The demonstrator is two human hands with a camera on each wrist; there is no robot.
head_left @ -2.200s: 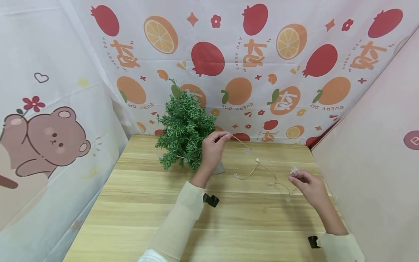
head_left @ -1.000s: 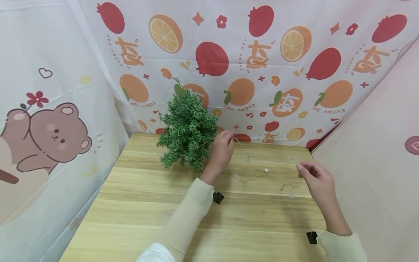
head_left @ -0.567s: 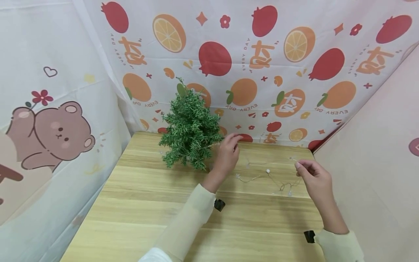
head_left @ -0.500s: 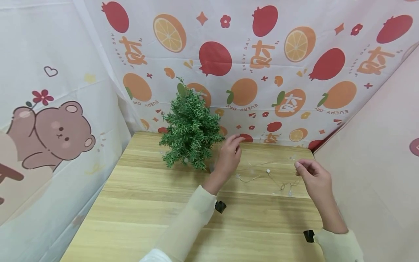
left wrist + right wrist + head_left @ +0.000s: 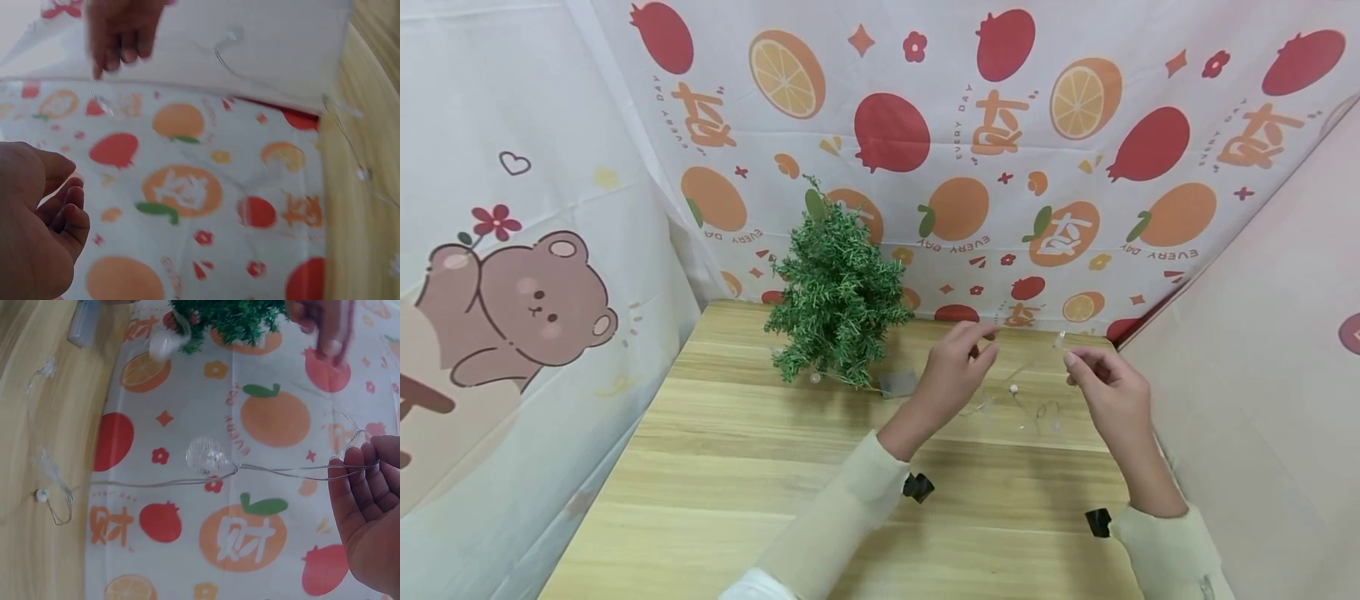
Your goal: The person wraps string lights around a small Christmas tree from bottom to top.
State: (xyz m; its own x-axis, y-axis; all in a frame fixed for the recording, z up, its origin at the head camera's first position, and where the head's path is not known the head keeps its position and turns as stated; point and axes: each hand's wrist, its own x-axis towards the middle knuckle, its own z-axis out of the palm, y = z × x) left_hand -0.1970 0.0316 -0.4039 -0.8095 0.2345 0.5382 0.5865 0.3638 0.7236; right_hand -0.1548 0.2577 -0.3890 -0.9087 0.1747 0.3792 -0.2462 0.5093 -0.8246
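Note:
My right hand (image 5: 1111, 390) pinches the thin wire of a string of fairy lights between thumb and fingertips. In the right wrist view the doubled wire runs from those fingers to a clear bulb (image 5: 206, 456), with more wire hanging beyond it. My left hand (image 5: 953, 368) is in the air to the left of it, fingers loosely bent, and nothing shows between them in the left wrist view. Behind it to the left stands a small green artificial tree (image 5: 838, 292). A white bead-like bulb (image 5: 1013, 389) of the string lies on the table between the hands.
A grey box (image 5: 898, 384) sits at the tree's foot on the wooden table (image 5: 722, 467). Another small bulb (image 5: 816, 378) shows at the tree's lower edge. A fruit-print cloth (image 5: 925, 225) hangs behind the table, and pale cloths hang at both sides.
My left hand has let go of the wire by the tree and moved right, toward the right hand, uncovering the grey box. My right hand has risen slightly, still holding the wire.

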